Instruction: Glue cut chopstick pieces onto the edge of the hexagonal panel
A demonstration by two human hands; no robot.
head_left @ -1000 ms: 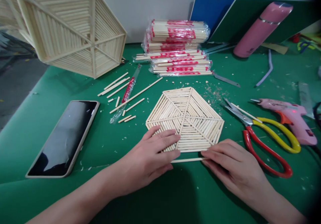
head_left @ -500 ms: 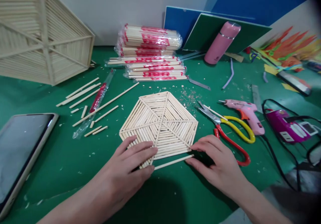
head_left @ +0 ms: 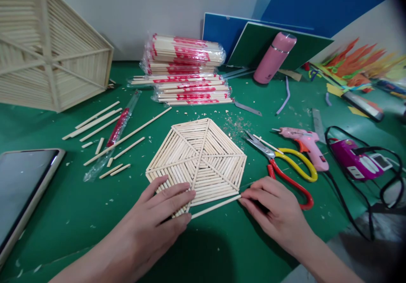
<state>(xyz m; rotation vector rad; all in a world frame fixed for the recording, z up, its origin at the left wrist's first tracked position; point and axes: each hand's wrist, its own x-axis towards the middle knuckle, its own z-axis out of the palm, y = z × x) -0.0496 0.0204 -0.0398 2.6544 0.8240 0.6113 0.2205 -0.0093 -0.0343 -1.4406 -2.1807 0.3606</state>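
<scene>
A flat hexagonal panel (head_left: 203, 158) made of glued wooden sticks lies on the green table. My left hand (head_left: 158, 215) rests flat on its near left corner, fingers spread, pressing it down. A single loose stick (head_left: 215, 206) lies along the panel's near edge, slightly angled. My right hand (head_left: 272, 209) pinches the right end of that stick with its fingertips.
Red and yellow scissors (head_left: 285, 164), a pink glue gun (head_left: 304, 143) and a purple device with black cable (head_left: 358, 162) lie right. Packed chopsticks (head_left: 187, 69) and a pink bottle (head_left: 274, 56) stand behind. Cut sticks (head_left: 101, 126), a phone (head_left: 22, 190) and a large stick box (head_left: 47, 50) are left.
The view swung to the right, bringing more of the table's right side in. The loose stick tilted and moved closer against the panel's near edge. Both hands stayed on the panel and stick.
</scene>
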